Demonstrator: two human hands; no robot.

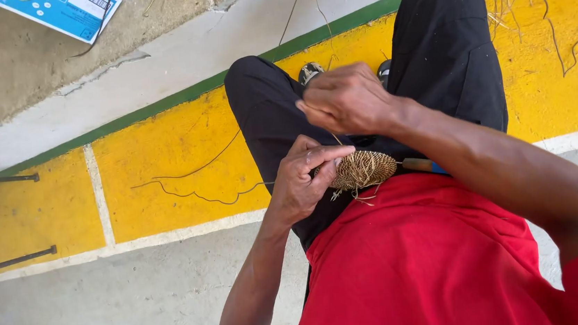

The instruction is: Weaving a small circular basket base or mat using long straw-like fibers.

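The left hand [301,182] had its fingers closed on a small woven straw coil [363,170] in the lap, partly hiding it. The right hand [346,98] pinched a thin strand [336,139] above it, barely discernible.

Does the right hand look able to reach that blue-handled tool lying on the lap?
Probably yes: the right hand hovers just above the lap, and the blue-handled tool lies uncovered beside the woven piece, below the forearm, nothing blocking it.
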